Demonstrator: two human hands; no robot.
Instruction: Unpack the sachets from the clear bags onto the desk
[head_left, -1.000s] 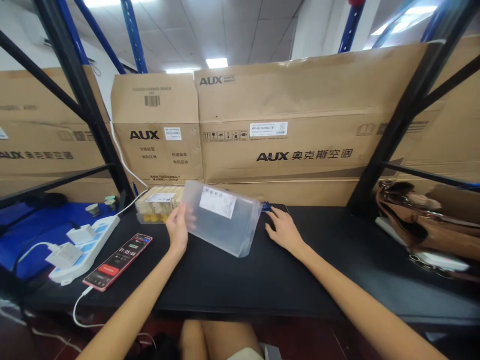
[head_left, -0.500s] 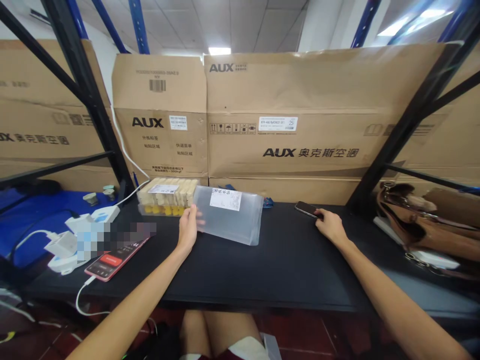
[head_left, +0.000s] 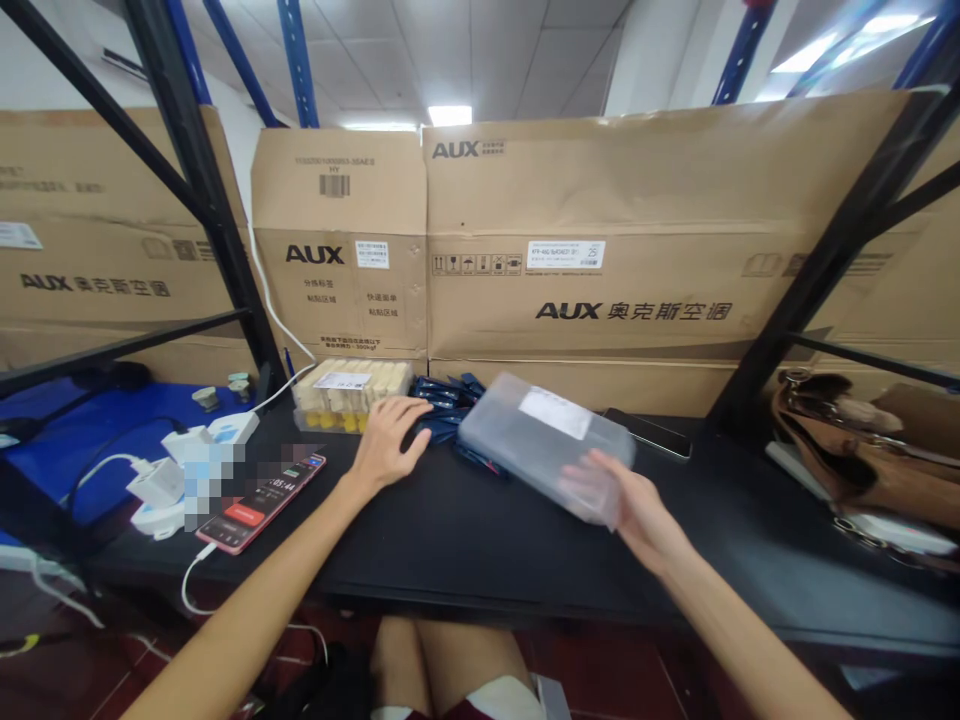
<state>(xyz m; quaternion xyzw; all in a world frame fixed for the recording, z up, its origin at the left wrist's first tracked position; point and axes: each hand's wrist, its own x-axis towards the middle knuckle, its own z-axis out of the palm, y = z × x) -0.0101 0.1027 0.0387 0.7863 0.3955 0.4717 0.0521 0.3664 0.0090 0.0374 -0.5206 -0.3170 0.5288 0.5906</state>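
My right hand (head_left: 637,510) grips the near right corner of a translucent plastic case (head_left: 517,430) with a white label on top. The case is tilted above the black table, and some fingers show blurred through it. My left hand (head_left: 386,445) has its thumb and fingers apart and holds nothing I can see. It is close to a pile of small dark blue packets (head_left: 442,405), partly hidden behind the hand and the case. Left of the pile sits a clear pack of cream and yellow pieces (head_left: 352,385) with a white label.
A dark phone (head_left: 667,436) lies behind the case. A pink-edged phone (head_left: 262,505) is plugged into a white cable beside a white power strip (head_left: 161,515). A brown bag (head_left: 862,450) stands at the right. Cardboard panels (head_left: 615,220) and shelf posts (head_left: 817,240) bound the black table (head_left: 465,545).
The case has passed from my left hand to my right and moved right. My right hand has let go of the dark phone. The blue packets are now more exposed, and the view has shifted slightly.
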